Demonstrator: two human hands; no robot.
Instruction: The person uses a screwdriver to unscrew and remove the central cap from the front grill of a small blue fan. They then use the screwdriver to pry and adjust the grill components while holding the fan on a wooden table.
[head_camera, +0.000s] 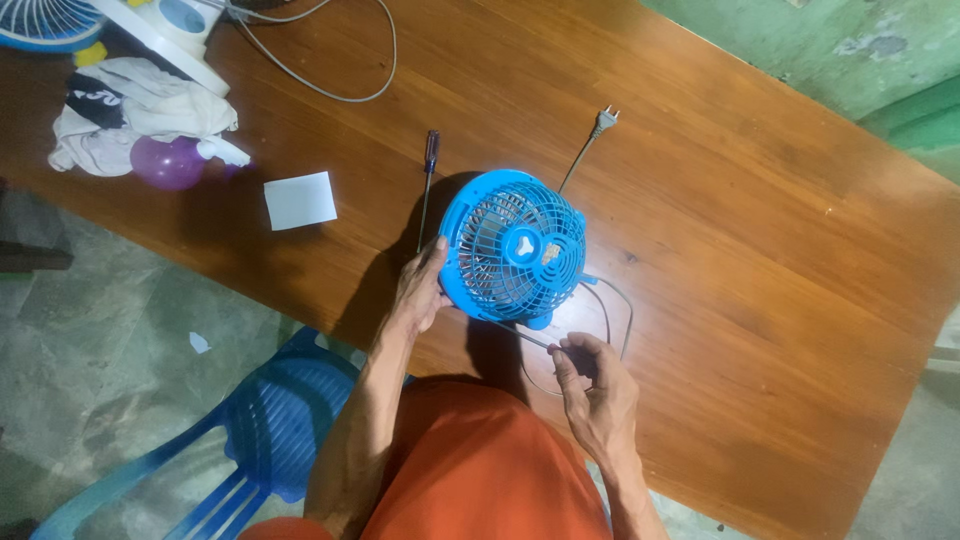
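Observation:
A small blue table fan (515, 247) lies on the wooden table (760, 250), grille facing up. My left hand (423, 287) grips the fan's left rim. My right hand (592, 385) is below the fan and pinches a thin metal shaft, probably a screwdriver (535, 339), whose tip points at the fan's lower edge. The fan's grey cord (622, 318) loops beside my right hand, and its plug (605, 121) lies further up the table. A second screwdriver (429, 180) with a dark blue handle lies just left of the fan.
A white paper square (300, 200) lies to the left. Further left sit a purple balloon (168, 162), a crumpled white cloth (140, 110) and part of another fan (150, 25) with a grey cable (330, 85). A blue plastic chair (270, 420) stands under me.

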